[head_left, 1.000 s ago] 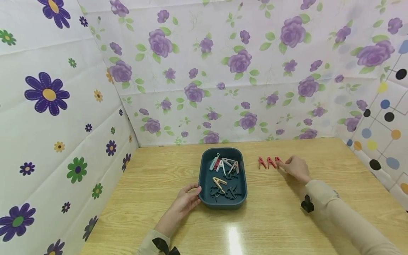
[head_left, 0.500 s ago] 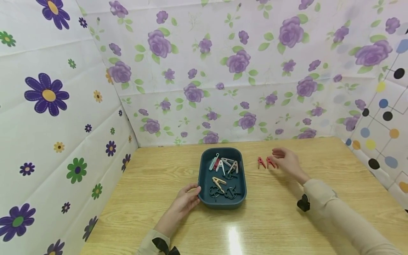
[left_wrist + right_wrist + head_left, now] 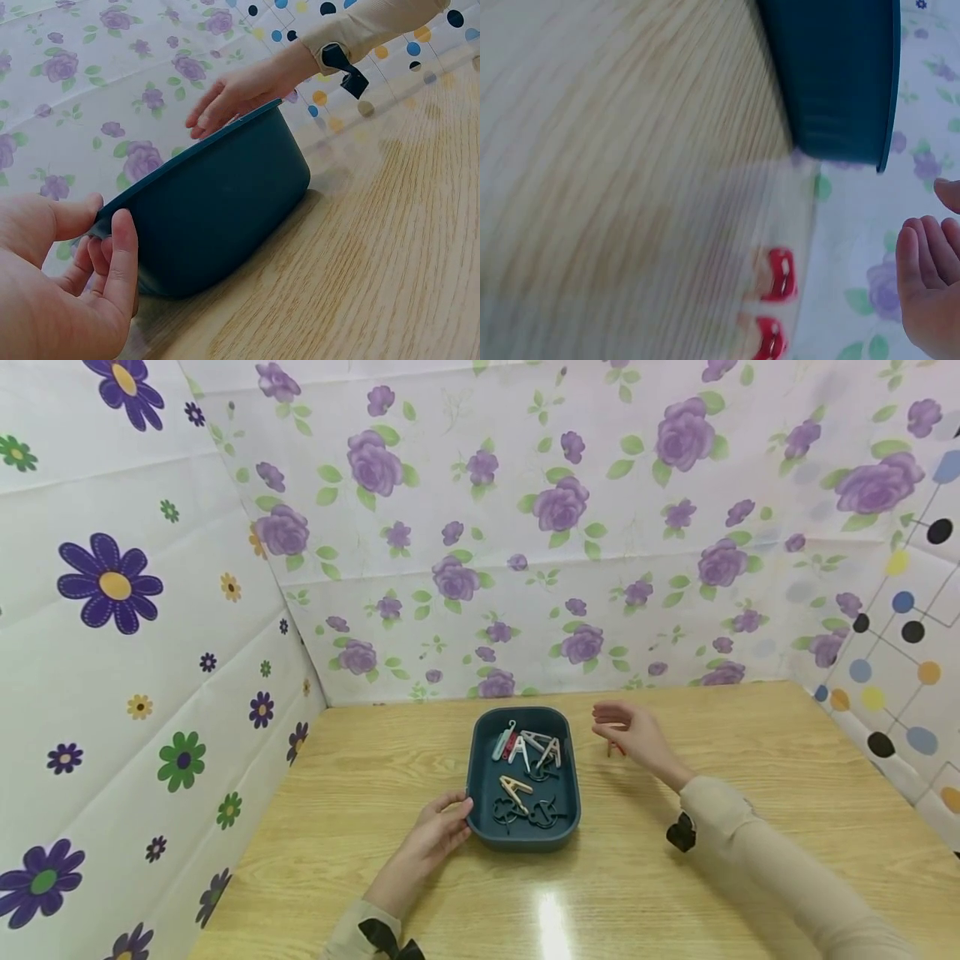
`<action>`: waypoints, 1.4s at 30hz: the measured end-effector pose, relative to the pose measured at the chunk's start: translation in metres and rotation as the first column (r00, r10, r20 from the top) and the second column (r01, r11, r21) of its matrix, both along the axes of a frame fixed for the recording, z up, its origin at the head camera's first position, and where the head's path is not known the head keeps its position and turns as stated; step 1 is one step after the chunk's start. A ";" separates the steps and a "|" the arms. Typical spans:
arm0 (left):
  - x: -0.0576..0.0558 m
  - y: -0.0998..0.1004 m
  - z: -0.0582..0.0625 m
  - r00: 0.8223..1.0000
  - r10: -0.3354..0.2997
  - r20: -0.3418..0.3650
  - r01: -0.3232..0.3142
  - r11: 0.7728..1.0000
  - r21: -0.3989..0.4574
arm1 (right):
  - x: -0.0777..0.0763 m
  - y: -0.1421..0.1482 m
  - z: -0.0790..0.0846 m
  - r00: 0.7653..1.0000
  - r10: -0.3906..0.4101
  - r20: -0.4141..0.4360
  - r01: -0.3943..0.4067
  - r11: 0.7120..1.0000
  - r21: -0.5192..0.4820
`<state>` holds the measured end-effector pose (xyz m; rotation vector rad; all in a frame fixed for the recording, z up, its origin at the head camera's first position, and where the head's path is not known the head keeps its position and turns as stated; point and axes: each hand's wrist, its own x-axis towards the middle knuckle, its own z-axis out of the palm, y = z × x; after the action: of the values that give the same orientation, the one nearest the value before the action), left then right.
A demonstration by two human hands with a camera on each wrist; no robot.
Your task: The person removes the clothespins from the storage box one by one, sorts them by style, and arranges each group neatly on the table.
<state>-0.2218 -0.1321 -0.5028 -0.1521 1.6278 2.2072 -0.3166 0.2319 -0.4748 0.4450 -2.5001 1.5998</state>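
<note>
My left hand (image 3: 433, 835) grips the left rim of a dark teal plastic bin (image 3: 525, 842), thumb on top and fingers against the outside wall. Inside lie white, pink and pale blue clips (image 3: 520, 753), a red one, a cream clip (image 3: 514, 789) and several dark green ring clips (image 3: 546, 814). To the right of the bin, my right hand (image 3: 637, 739) hovers over a red clip (image 3: 618, 748), which it partly covers. Its fingers are relaxed, thumb apart, with nothing visible between them in the right wrist view. Two blurred red clips (image 3: 783, 274) lie on the table there.
The bin stands on a light wood table (image 3: 360, 760). Flowered cloth (image 3: 420, 610) hangs along the table's back edge, with a daisy-patterned cloth (image 3: 150, 693) on the left and a dotted one (image 3: 907, 693) on the right.
My right hand has moved left from the rightmost red clip, over the row, toward the leftmost one and the bin. The left hand and the bin have stayed put.
</note>
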 end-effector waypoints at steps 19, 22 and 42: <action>-0.003 -0.001 0.001 1.000 -0.005 -0.011 0.006 1.000 0.008 | -0.013 -0.078 0.008 0.993 0.111 -0.043 -0.110 0.994 0.019; -0.002 -0.002 -0.001 1.000 -0.012 -0.009 0.012 1.000 -0.001 | -0.014 -0.087 0.008 0.991 0.131 -0.019 -0.131 0.991 0.031; 0.000 -0.001 -0.001 1.000 0.024 -0.013 -0.024 0.999 -0.039 | -0.028 -0.134 -0.007 0.995 0.088 0.045 -0.099 0.907 0.409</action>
<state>-0.2217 -0.1332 -0.5041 -0.1692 1.6850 2.1997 -0.3446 0.0983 -0.4814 0.6038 -2.8774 1.0985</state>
